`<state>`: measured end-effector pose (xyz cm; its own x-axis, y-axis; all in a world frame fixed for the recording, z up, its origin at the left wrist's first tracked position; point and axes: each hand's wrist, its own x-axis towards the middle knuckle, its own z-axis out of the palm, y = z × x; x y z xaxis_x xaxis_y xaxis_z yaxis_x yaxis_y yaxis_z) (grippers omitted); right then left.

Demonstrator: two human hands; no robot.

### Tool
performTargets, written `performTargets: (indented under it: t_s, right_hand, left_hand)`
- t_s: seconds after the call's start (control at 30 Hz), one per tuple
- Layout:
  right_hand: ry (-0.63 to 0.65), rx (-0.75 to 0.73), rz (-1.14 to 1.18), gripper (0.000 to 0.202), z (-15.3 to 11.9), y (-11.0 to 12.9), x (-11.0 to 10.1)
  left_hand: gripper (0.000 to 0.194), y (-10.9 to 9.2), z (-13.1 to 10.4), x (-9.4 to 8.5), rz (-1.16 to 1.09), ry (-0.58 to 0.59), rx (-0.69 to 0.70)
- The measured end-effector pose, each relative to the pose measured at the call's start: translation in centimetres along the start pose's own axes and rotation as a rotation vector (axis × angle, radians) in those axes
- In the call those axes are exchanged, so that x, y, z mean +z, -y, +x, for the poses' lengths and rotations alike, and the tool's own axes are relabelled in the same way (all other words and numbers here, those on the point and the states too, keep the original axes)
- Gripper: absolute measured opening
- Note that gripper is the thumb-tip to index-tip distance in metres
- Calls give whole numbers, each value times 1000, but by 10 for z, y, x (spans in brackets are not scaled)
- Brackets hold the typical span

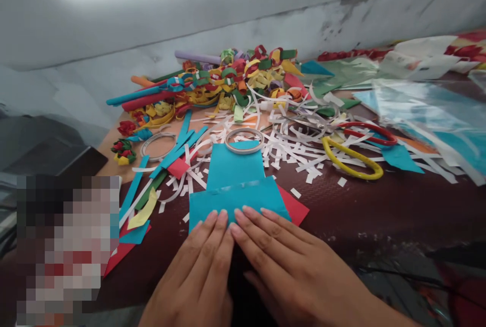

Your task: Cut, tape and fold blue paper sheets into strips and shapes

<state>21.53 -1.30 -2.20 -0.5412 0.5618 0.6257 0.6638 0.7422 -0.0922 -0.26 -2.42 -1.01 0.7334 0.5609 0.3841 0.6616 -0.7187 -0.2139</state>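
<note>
A blue sheet of paper (237, 200) lies at the table's front edge, with a strip along its far edge that looks like tape. Both hands press on its near part: my left hand (199, 271) with fingers stretched out, my right hand (283, 261) flat beside it, index fingertips nearly touching. Under and beyond that sheet is another blue piece (235, 165), topped by a roll of narrow tape (244, 140). A red paper corner (293, 206) sticks out at the right. The hands cover the sheet's near edge.
Scissors with one yellow handle (353, 165) and one red rest at the right among white paper strips (288, 150). Another tape roll (158, 146) and blue strips (178, 150) lie left. Colourful paper chains (235, 74) pile up behind. A plastic-wrapped blue pack (436, 119) sits far right.
</note>
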Motion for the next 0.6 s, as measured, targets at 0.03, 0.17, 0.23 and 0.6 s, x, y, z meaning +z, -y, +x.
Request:
performTargets:
  t_s: [0.03,0.17,0.23,0.6]
  right_hand:
    - [-13,32,-9,37,-3,3,1]
    - [-29,86,22,32,-3,3,-4]
    - [-29,117,69,28,4,-2,-9]
    - [177,342,60,19,38,-20,-4]
  left_hand:
    - [46,-1,-2,0,-3,-7,-44]
    - [41,4,1,-4,-47,-32,-68]
    - [33,9,8,-7,-38,-61,-45]
    - [28,23,38,-3,-174,0,-396]
